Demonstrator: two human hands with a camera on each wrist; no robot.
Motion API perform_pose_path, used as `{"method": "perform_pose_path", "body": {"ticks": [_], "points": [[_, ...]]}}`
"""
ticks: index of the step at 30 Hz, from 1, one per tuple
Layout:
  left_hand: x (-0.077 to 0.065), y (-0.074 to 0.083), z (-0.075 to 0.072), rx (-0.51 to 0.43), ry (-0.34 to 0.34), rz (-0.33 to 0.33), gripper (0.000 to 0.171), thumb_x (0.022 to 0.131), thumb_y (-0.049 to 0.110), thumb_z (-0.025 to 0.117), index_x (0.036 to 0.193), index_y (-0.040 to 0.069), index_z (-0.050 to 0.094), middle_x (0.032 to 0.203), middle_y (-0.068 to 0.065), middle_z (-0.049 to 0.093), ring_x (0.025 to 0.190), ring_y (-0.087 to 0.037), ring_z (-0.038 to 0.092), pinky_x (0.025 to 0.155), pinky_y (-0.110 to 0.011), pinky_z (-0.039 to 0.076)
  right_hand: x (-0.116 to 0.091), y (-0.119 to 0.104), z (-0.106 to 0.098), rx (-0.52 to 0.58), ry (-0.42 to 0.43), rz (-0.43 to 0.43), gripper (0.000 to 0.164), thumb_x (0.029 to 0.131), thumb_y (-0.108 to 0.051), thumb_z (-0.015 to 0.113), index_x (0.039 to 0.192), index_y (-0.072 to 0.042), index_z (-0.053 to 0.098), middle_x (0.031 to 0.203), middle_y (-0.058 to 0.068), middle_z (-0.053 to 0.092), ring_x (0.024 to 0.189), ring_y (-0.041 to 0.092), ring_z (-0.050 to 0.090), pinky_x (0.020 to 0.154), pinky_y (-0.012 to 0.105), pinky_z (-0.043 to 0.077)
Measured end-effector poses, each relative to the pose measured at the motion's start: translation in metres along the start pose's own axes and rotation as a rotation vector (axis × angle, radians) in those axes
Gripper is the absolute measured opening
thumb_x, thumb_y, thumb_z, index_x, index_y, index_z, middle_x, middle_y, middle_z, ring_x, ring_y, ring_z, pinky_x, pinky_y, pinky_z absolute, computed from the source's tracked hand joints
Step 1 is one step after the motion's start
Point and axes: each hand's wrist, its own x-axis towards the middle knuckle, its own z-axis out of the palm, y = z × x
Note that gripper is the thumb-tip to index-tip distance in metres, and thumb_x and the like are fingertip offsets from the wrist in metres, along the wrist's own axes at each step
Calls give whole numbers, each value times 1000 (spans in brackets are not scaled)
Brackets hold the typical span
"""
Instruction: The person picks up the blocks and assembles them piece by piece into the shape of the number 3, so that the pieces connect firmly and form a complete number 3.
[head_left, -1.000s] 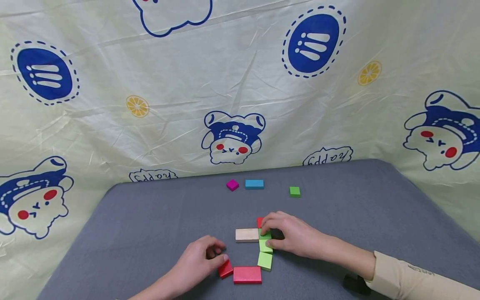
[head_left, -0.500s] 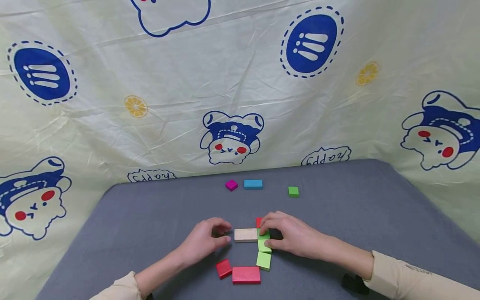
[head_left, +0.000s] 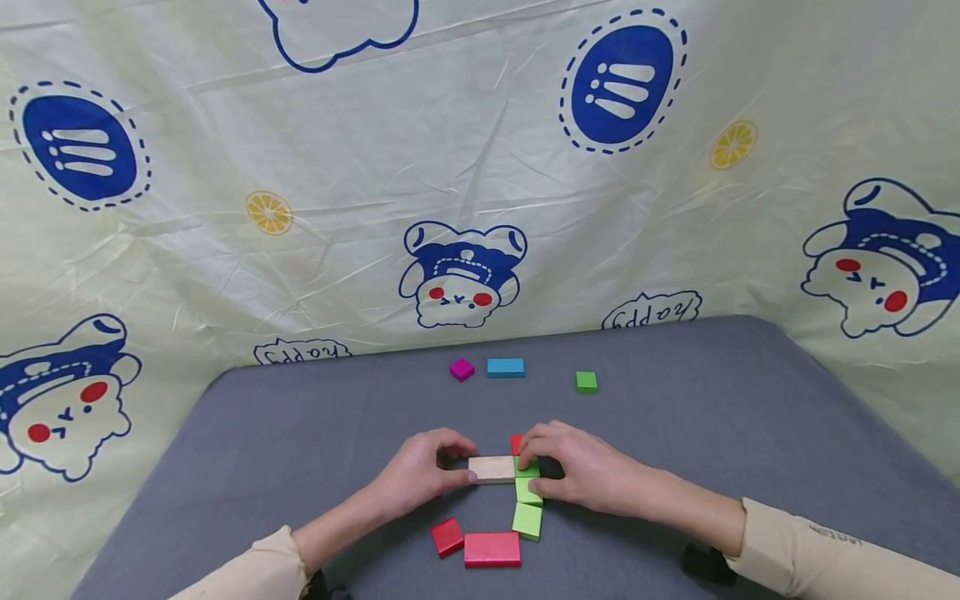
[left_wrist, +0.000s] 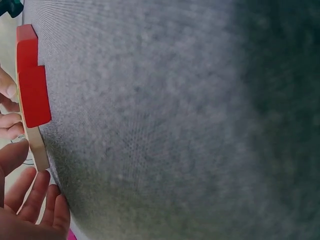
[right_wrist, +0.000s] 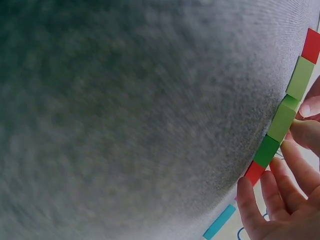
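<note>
My left hand (head_left: 420, 468) holds the left end of a plain wooden block (head_left: 491, 470), thumb on the near corner and fingers on the far one. The block's right end meets a dark green block (head_left: 528, 470). My right hand (head_left: 592, 471) curls over that green block, its thumb against a light green block (head_left: 526, 493) in front. Behind the green block a small red block (head_left: 516, 443) is partly covered by the right fingers. In the right wrist view the red block (right_wrist: 254, 172) and dark green block (right_wrist: 266, 151) stand in one row.
A second light green block (head_left: 527, 522) sits slightly turned nearer the front. In front lie a long red block (head_left: 492, 550) and a tilted red square block (head_left: 447, 537). Toward the back are a magenta block (head_left: 462, 370), a blue block (head_left: 506, 368) and a green block (head_left: 587, 382).
My left hand has left the tilted red square block, moved away from me and right, and taken hold of the wooden block's left end. The right hand stays in place.
</note>
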Motion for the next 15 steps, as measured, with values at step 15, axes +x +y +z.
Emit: {"method": "perform_pose_path", "body": {"ticks": [15], "points": [[6,1,1,22,-35,-9,21,85,18,77,106,17,74,92,8,61,88,-17,55,73,-27,47,5,-5,-4,-73,-25,-8,17,85,-22,74,101,-26,70,109,-15,57,99,9,50,83,32,49]]}}
